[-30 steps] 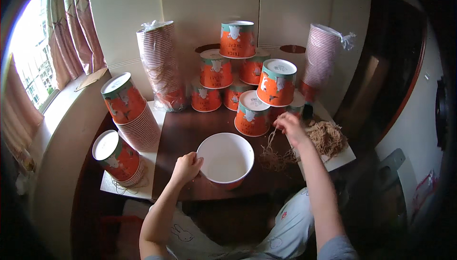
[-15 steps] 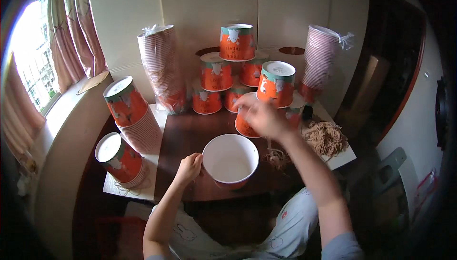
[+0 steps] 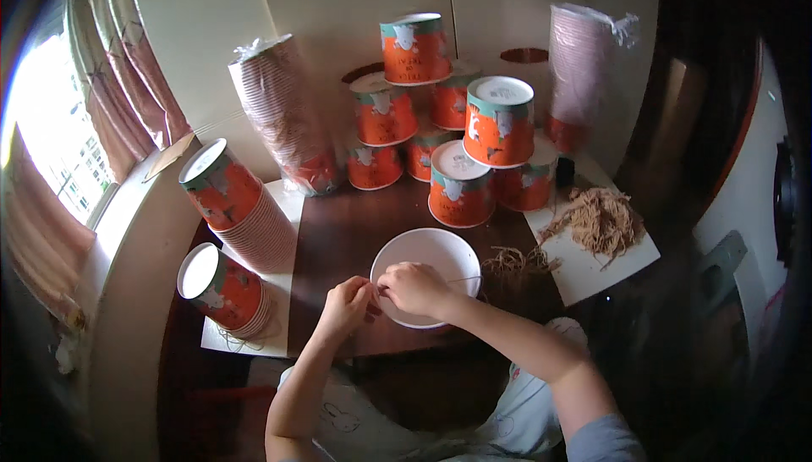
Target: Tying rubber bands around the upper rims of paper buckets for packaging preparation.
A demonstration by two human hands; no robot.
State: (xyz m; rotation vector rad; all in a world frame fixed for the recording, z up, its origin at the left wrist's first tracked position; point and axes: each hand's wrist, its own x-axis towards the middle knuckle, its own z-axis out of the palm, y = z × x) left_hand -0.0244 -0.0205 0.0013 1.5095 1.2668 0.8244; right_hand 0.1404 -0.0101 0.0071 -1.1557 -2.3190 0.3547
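Note:
A paper bucket [image 3: 436, 246], white inside, stands mouth up at the near edge of the dark table. At its left rim my left hand [image 3: 345, 305] is closed, fingers pinching the rim. My right hand [image 3: 414, 287] reaches over the mouth with its fingers pinched together just inside that same left rim, close to the left fingertips. A thin string [image 3: 463, 279] runs from beside the right hand across the bucket to its right rim. What lies between the fingertips is mostly hidden by the hands.
Upturned orange and green buckets [image 3: 461, 191] form a stacked pyramid behind. Plastic-wrapped bucket stacks [image 3: 283, 107] flank it. Two more stacks [image 3: 241, 217] stand at the left on a white board. Loose strings [image 3: 516, 263] and a tan string pile [image 3: 602, 223] lie at the right.
My right hand has come down from near the upturned buckets to the held bucket's left rim. A string now crosses the bucket's mouth. The view has shifted slightly.

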